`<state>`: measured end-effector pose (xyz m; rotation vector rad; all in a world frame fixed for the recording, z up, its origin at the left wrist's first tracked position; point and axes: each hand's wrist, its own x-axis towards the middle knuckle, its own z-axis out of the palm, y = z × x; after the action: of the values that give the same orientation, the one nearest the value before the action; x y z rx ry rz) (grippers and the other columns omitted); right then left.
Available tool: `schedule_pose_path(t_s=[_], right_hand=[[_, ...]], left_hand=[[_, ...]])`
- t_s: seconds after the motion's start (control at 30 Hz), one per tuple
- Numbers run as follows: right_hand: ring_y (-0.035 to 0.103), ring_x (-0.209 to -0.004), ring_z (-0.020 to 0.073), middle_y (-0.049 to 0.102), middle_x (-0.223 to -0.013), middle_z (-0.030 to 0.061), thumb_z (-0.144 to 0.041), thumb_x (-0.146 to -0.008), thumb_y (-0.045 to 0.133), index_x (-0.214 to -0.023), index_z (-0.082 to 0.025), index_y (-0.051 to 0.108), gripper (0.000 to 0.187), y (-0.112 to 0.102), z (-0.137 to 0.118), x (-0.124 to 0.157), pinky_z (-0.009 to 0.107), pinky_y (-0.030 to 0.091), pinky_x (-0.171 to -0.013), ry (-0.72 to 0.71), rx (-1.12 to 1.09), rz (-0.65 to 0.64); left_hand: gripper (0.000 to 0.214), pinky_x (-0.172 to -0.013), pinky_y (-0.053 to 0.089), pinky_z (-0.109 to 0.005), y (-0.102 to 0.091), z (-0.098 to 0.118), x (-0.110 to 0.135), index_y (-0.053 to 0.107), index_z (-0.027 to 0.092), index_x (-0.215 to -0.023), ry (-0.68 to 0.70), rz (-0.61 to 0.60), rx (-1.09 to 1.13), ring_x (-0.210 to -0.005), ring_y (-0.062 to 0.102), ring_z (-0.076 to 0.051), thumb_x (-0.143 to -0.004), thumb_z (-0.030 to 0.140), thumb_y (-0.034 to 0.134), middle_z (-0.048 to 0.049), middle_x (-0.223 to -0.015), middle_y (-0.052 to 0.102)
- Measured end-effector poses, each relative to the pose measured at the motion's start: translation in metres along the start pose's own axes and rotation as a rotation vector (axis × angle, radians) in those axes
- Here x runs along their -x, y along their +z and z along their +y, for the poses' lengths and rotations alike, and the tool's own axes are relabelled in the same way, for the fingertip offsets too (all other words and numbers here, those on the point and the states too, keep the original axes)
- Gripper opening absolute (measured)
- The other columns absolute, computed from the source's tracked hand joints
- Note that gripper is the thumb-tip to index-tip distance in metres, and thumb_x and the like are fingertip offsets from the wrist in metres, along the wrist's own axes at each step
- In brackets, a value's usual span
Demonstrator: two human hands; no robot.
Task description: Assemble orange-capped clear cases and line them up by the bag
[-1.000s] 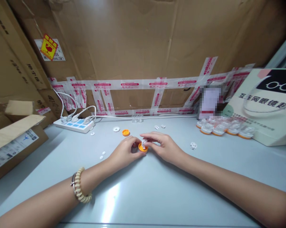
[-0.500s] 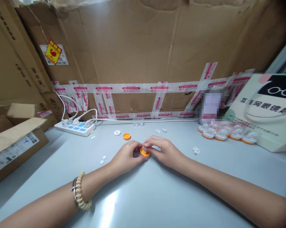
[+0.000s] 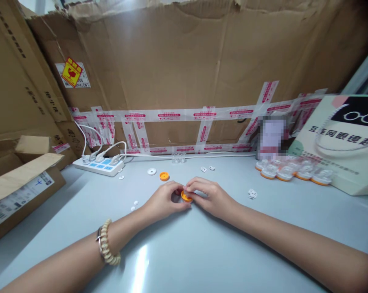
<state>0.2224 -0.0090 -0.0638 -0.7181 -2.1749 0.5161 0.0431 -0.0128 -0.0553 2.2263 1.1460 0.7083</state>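
Note:
My left hand (image 3: 164, 200) and my right hand (image 3: 206, 195) meet at the middle of the grey table (image 3: 184, 252), both pinched around one small orange disc (image 3: 185, 197). My right fingers press down on top of it and hide the small white part seen there earlier. A second orange disc (image 3: 164, 176) lies loose just beyond my left hand, with a white ring (image 3: 151, 171) beside it. A beaded bracelet (image 3: 107, 248) sits on my left wrist.
A row of several finished orange-and-clear pieces (image 3: 294, 173) stands at the right by a pale printed bag (image 3: 342, 142). A white power strip (image 3: 99, 165) lies at the back left. An open cardboard box (image 3: 16, 183) is at the left. Small white parts (image 3: 251, 193) are scattered about.
My right fingers have closed down over the white part on the orange disc, and it no longer shows. The camera has tilted a little; the hands stay in place.

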Motion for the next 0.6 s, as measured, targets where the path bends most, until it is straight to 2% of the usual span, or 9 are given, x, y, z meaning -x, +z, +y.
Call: schedule_pose_path(t_s=[0.1,0.3,0.4,0.5,0.6], right_hand=[[0.060,-0.080,0.0166,0.063,-0.087,0.0063,-0.017,-0.082,0.052,-0.080,-0.021,0.061,0.010,0.001,0.002,0.001,0.032,0.048,-0.073,0.036,-0.050,0.015],[0.060,-0.080,0.0164,0.064,-0.084,0.0051,-0.024,-0.079,0.057,-0.080,-0.020,0.062,0.006,0.001,-0.003,0.001,0.032,0.048,-0.075,0.144,-0.125,0.047],[0.061,-0.083,0.0170,0.065,-0.091,0.0062,-0.032,-0.074,0.064,-0.092,-0.019,0.062,0.023,-0.007,-0.001,-0.004,0.033,0.049,-0.079,0.291,-0.179,0.130],[0.062,-0.085,0.0173,0.066,-0.094,0.0069,-0.037,-0.076,0.059,-0.092,-0.017,0.061,0.025,-0.020,0.014,-0.019,0.034,0.048,-0.082,0.412,-0.185,0.259],[0.062,-0.081,0.0168,0.067,-0.088,0.0062,-0.030,-0.077,0.057,-0.089,-0.016,0.061,0.018,-0.030,0.038,-0.044,0.034,0.048,-0.080,0.426,0.024,0.224]], left_hand=[[0.029,-0.069,0.042,-0.026,0.002,-0.002,-0.001,0.062,0.014,-0.088,-0.027,0.017,0.036,-0.075,0.054,-0.016,-0.067,0.033,0.069,-0.0037,-0.081,0.060],[0.024,-0.068,0.042,-0.026,0.003,-0.002,-0.002,0.064,0.013,-0.086,-0.012,0.036,-0.008,-0.073,0.054,-0.016,-0.072,0.033,0.064,-0.0044,-0.078,0.060],[0.023,-0.066,0.041,-0.026,0.001,0.000,-0.001,0.065,0.014,-0.084,0.007,0.034,-0.033,-0.073,0.054,-0.017,-0.073,0.034,0.062,-0.0044,-0.078,0.060],[0.018,-0.067,0.042,-0.027,0.000,0.001,0.001,0.065,0.015,-0.083,0.023,0.033,-0.045,-0.073,0.053,-0.017,-0.072,0.029,0.062,-0.0044,-0.078,0.060],[0.016,-0.068,0.042,-0.027,0.000,0.002,0.001,0.064,0.015,-0.083,0.032,0.034,-0.043,-0.073,0.053,-0.017,-0.071,0.025,0.061,-0.0045,-0.078,0.060]])
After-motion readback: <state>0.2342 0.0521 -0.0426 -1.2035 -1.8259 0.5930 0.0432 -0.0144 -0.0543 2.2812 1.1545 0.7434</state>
